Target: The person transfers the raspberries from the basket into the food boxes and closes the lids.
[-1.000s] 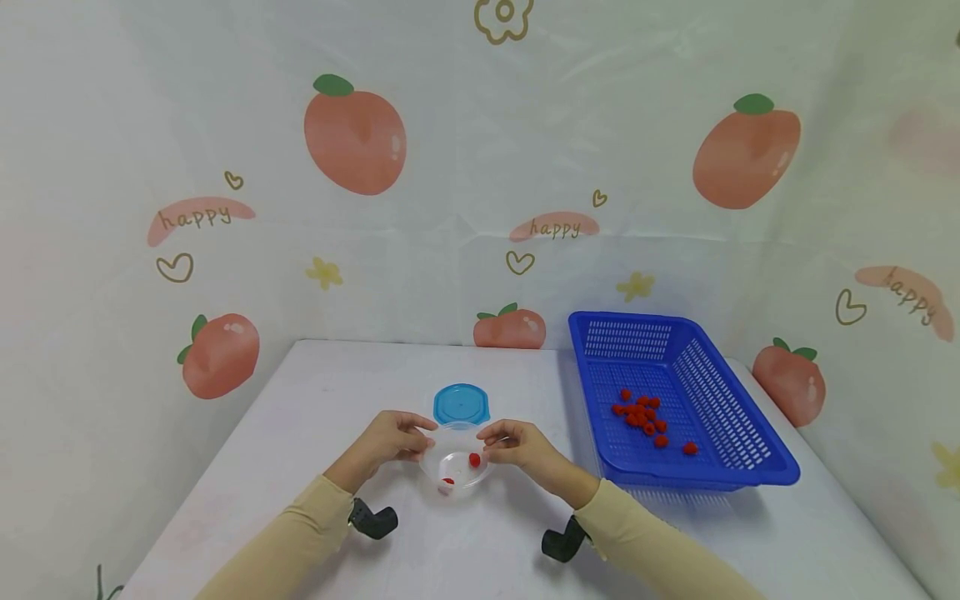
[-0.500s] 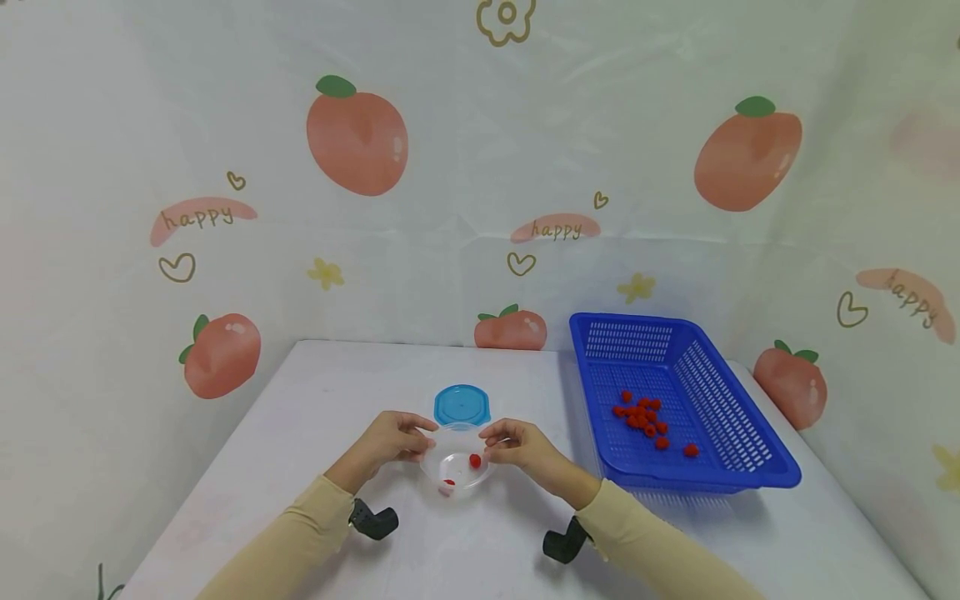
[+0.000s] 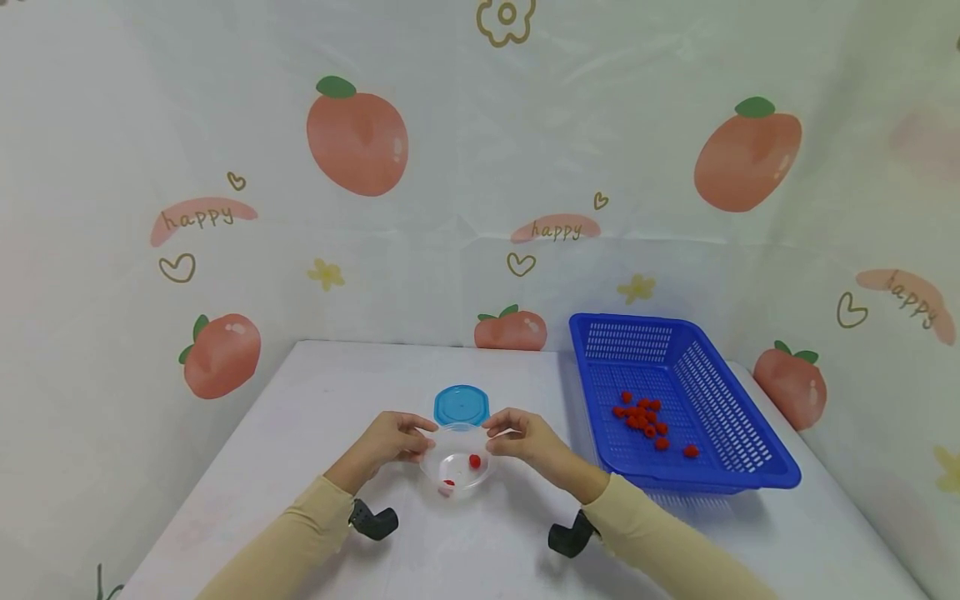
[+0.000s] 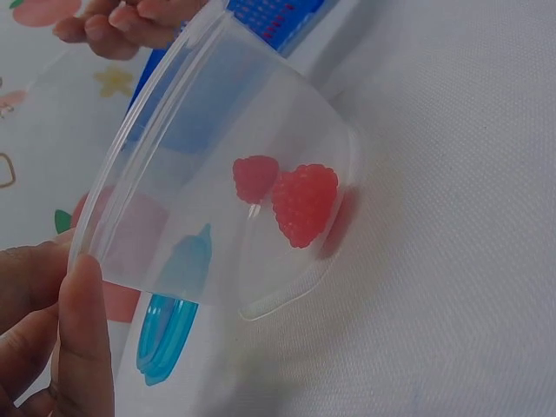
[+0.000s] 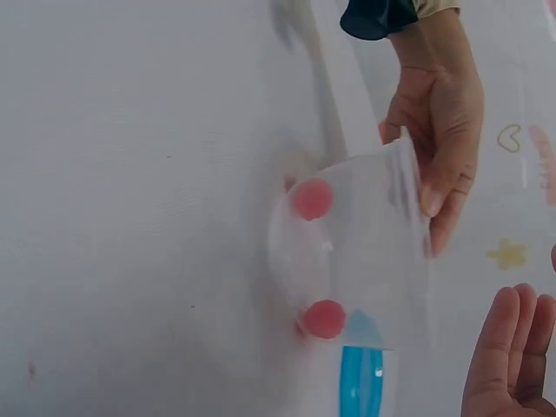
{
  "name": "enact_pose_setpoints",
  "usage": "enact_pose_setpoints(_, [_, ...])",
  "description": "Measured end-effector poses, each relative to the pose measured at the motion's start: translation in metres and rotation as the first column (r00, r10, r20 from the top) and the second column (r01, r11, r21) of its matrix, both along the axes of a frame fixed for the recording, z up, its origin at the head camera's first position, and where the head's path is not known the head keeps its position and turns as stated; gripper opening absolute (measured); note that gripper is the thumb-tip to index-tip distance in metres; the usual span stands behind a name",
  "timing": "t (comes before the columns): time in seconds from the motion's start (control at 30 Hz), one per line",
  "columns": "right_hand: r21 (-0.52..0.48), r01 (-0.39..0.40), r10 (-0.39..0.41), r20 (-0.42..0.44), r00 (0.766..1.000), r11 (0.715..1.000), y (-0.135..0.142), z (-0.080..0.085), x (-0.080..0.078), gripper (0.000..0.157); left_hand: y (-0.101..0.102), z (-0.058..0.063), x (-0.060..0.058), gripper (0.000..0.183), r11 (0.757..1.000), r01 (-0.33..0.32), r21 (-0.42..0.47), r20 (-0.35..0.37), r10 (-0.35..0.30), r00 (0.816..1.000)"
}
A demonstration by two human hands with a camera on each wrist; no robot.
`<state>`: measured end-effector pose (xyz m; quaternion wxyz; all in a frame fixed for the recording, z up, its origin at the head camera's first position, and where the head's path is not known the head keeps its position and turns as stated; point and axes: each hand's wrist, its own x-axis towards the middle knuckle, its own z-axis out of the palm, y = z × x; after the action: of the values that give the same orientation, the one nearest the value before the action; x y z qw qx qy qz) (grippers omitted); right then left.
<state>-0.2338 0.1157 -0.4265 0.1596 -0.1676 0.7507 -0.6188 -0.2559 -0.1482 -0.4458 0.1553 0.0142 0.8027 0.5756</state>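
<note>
Between the two hands a clear plastic container [image 3: 454, 467] stands on the table, with two red raspberries [image 4: 305, 205] inside near its bottom. My left hand [image 3: 390, 437] pinches the container's left rim between thumb and fingers, seen close up in the left wrist view. My right hand [image 3: 528, 442] is just off the right side of the rim; in the right wrist view its fingers [image 5: 508, 347] are apart from the container and hold nothing. Behind the container lies a blue lid [image 3: 461, 404], flat on the table.
To the right stands a blue perforated basket [image 3: 708, 392] holding several raspberries [image 3: 640, 417]. A white table [image 3: 360, 367] extends to a printed backdrop [image 3: 450, 150]. Dark camera mounts [image 3: 373, 521] sit under both wrists.
My right hand has let go of the container's rim and shifted slightly right and up. The left hand, container and raspberries stay where they were.
</note>
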Motion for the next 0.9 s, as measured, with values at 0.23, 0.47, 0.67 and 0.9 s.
enact_pose_setpoints(0.23, [-0.005,0.0,0.0,-0.05,0.999,1.0,0.013,0.024,-0.001,0.033,-0.001,-0.002,-0.002,0.031,1.0,-0.005,-0.002,0.007,0.005,1.0])
enact_pose_setpoints(0.47, [-0.001,0.028,-0.028,-0.136,0.99,1.0,0.045,0.047,-0.017,0.034,-0.001,-0.003,-0.002,0.032,1.0,-0.016,0.001,0.014,0.016,1.0])
enact_pose_setpoints(0.67, [-0.016,0.074,-0.076,-0.194,0.978,0.997,0.083,0.065,-0.036,0.03,0.0,-0.003,-0.002,0.031,1.0,-0.017,0.005,0.017,0.017,1.0])
enact_pose_setpoints(0.9, [0.011,0.159,-0.151,-0.249,0.957,0.987,0.131,0.076,-0.055,0.022,0.001,-0.004,-0.002,0.029,1.0,-0.026,-0.004,0.019,0.026,0.999])
